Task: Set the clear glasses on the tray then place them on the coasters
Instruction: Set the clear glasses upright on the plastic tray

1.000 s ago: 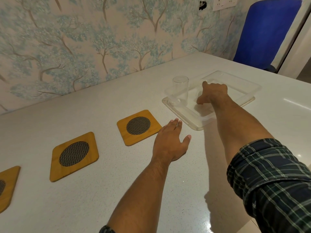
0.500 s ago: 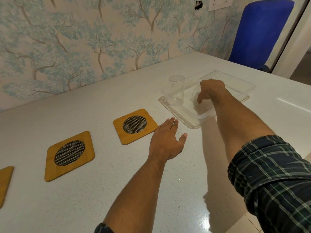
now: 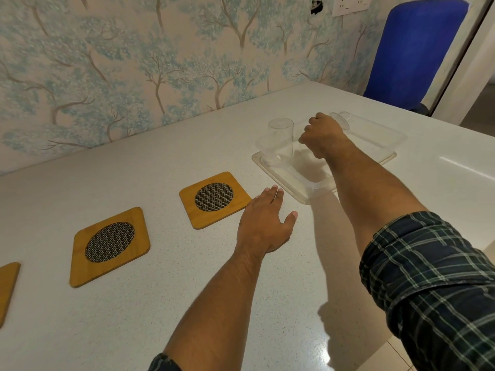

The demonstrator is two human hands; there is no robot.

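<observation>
A clear plastic tray (image 3: 381, 136) lies on the white table at the right. One clear glass (image 3: 281, 139) stands upright in the tray's near-left corner. My right hand (image 3: 322, 135) is inside the tray just right of that glass, closed from above on a second clear glass (image 3: 308, 156), which it mostly hides. My left hand (image 3: 263, 223) rests flat on the table with fingers apart, holding nothing, between the tray and the nearest coaster. Three bamboo coasters with dark mesh centres lie in a row: one (image 3: 214, 198) by my left hand, one (image 3: 109, 245) farther left, one (image 3: 6, 287) cut off by the frame.
A wall with tree-patterned wallpaper (image 3: 160, 62) runs along the table's far side. A blue chair (image 3: 412, 54) stands beyond the table's far right corner. The table's edge (image 3: 380, 344) is at the lower right, with floor tiles below.
My right hand has risen a little and curled tighter on the second glass in the tray. My left hand has stayed flat on the table.
</observation>
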